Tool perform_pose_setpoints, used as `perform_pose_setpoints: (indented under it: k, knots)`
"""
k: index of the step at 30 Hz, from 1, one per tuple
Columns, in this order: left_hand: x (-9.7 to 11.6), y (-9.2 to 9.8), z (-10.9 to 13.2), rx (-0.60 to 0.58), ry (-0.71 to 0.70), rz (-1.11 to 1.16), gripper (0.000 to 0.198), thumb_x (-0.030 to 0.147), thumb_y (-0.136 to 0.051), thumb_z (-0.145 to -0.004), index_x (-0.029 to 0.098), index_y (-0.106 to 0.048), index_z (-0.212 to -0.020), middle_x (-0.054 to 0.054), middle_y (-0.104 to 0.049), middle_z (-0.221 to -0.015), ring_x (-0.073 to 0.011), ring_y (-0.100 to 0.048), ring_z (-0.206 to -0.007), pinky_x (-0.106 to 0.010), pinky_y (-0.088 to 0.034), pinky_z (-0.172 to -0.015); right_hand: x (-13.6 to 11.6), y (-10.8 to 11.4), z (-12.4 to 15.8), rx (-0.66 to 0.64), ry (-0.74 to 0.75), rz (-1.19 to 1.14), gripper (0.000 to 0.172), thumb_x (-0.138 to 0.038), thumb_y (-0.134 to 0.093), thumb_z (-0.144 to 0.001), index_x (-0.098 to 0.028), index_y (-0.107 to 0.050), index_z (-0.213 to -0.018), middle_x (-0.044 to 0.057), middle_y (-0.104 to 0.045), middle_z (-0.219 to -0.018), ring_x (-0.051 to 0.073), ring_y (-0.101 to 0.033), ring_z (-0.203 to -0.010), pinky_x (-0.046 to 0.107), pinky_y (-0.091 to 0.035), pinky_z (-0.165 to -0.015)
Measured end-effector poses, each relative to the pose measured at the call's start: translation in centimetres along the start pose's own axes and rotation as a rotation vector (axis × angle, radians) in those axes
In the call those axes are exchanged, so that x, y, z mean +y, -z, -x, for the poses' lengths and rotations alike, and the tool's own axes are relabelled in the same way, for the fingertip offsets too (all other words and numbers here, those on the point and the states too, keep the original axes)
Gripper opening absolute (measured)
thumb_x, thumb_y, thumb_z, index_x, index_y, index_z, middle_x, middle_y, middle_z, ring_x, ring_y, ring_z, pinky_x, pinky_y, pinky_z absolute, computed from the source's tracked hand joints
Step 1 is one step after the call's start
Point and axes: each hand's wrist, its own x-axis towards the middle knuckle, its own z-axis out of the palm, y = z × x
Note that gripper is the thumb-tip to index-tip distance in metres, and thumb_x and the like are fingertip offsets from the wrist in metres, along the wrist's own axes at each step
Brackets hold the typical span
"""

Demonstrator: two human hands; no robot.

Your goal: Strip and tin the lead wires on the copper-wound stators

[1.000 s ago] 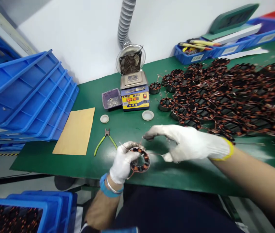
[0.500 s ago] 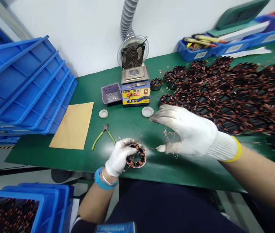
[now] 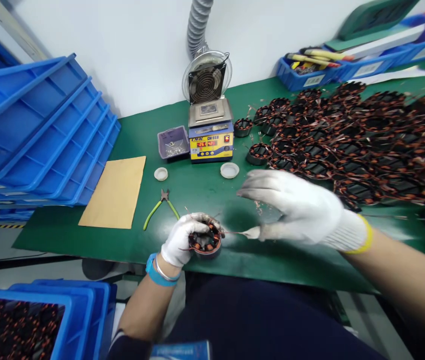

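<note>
My left hand (image 3: 180, 241), in a white glove with darkened fingertips, is closed around a copper-wound stator (image 3: 205, 251) above the table's front edge. The stator's ring opening faces up and its dark side wall shows towards me. From its right side a thin copper wire (image 3: 233, 232) runs to the pale thumb tip of my right hand (image 3: 291, 210). This gloved hand is slightly blurred, its fingers stretched out and the thumb held well apart. Whether the wire is caught at the thumb tip or only touches it, I cannot tell. Green-handled cutters (image 3: 163, 196) lie behind my left hand.
Many stators (image 3: 358, 145) crowd the table's right side. A solder pot (image 3: 211, 147) stands at the back beside a purple tray (image 3: 172, 142). Two white lids (image 3: 230, 170), a brown paper sheet (image 3: 113, 192) and stacked blue crates (image 3: 39, 135) are around.
My left hand has tilted the stator, so its side wall now shows more. My right hand has shifted slightly, thumb still at the wire's end. The view has moved a little.
</note>
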Motion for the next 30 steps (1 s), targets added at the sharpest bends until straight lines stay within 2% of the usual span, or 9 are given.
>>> perform_pose_setpoints:
  k: [2,4,8,11,13,17,21,27,30]
  knots:
    - [-0.2,0.7,-0.2,0.010,0.016,0.046,0.022,0.029,-0.078,-0.054,0.015,-0.080,-0.070,-0.011,-0.080,-0.073,-0.0267,-0.076,-0.073,-0.037,-0.059,-0.076,0.7,1.9,-0.4,0.067,0.186,0.203,0.046,-0.052,-0.079,-0.101,-0.021,-0.077,-0.135,0.015,-0.084,-0.120,0.034,-0.080,-0.114,0.058,-0.060,-0.115]
    - [-0.2,1.5,0.0,0.075,-0.005,0.076,0.021,0.027,-0.078,-0.053,0.014,-0.081,-0.070,-0.009,-0.080,-0.072,-0.0246,-0.075,-0.070,-0.035,-0.058,-0.075,1.5,3.9,-0.4,0.122,0.235,0.344,0.039,-0.047,-0.077,-0.103,-0.024,-0.077,-0.135,0.013,-0.085,-0.117,0.033,-0.080,-0.110,0.061,-0.056,-0.118]
    - [0.2,2.4,0.3,0.197,-0.094,0.113,0.019,0.023,-0.080,-0.053,0.017,-0.080,-0.071,-0.005,-0.080,-0.072,-0.0220,-0.075,-0.068,-0.034,-0.058,-0.075,1.8,4.7,0.7,0.151,-0.043,0.289,0.046,-0.058,-0.074,-0.102,-0.026,-0.077,-0.135,0.013,-0.083,-0.120,0.031,-0.079,-0.108,0.052,-0.064,-0.107]
    - [0.2,2.4,0.2,0.207,-0.129,0.093,0.019,0.024,-0.080,-0.054,0.017,-0.079,-0.071,-0.005,-0.080,-0.072,-0.0225,-0.075,-0.070,-0.033,-0.058,-0.074,0.3,0.9,1.6,0.101,-0.410,0.124,0.048,-0.055,-0.063,-0.107,-0.021,-0.075,-0.138,0.014,-0.082,-0.125,0.028,-0.081,-0.105,0.043,-0.068,-0.092]
    - [0.0,2.3,0.2,0.232,-0.159,0.119,0.019,0.024,-0.080,-0.054,0.018,-0.078,-0.072,-0.005,-0.081,-0.073,-0.0230,-0.076,-0.072,-0.034,-0.059,-0.076,-1.0,-2.9,1.3,-0.125,-0.510,0.034,0.049,-0.049,-0.058,-0.107,-0.018,-0.074,-0.142,0.015,-0.082,-0.127,0.029,-0.081,-0.105,0.043,-0.067,-0.090]
    - [-0.6,2.5,1.0,0.285,-0.235,0.147,0.021,0.025,-0.083,-0.056,0.019,-0.081,-0.077,-0.004,-0.085,-0.081,-0.0241,-0.080,-0.078,-0.036,-0.062,-0.084,-3.0,-10.1,-2.6,-0.436,-0.490,0.102,0.057,-0.045,-0.055,-0.106,-0.014,-0.068,-0.152,0.021,-0.075,-0.141,0.035,-0.076,-0.121,0.045,-0.060,-0.101]
    - [-1.2,3.3,2.8,0.331,-0.327,0.099,0.031,0.031,-0.088,-0.060,0.019,-0.084,-0.088,-0.008,-0.087,-0.091,-0.0289,-0.082,-0.088,-0.040,-0.063,-0.090,-4.4,-14.9,-8.5,-0.502,-0.421,0.171,0.056,-0.041,-0.062,-0.102,-0.012,-0.067,-0.149,0.024,-0.072,-0.132,0.038,-0.073,-0.116,0.045,-0.057,-0.094]
    - [-3.0,5.4,6.0,0.367,-0.365,0.062,0.043,0.035,-0.094,-0.065,0.019,-0.085,-0.103,-0.008,-0.087,-0.091,-0.0287,-0.081,-0.086,-0.039,-0.062,-0.081,-2.9,-15.9,-10.6,-0.551,-0.399,0.193,0.041,-0.024,-0.048,-0.103,-0.013,-0.076,-0.131,0.024,-0.074,-0.119,0.035,-0.075,-0.095,0.043,-0.055,-0.079]
    - [-3.9,6.5,7.2,0.450,-0.393,0.036,0.043,0.037,-0.095,-0.067,0.020,-0.084,-0.104,-0.008,-0.088,-0.096,-0.0293,-0.082,-0.091,-0.041,-0.063,-0.089,-2.2,-15.4,-9.8,-0.529,-0.416,0.228,0.051,-0.036,-0.045,-0.108,-0.010,-0.072,-0.142,0.028,-0.073,-0.131,0.040,-0.074,-0.112,0.051,-0.056,-0.094]
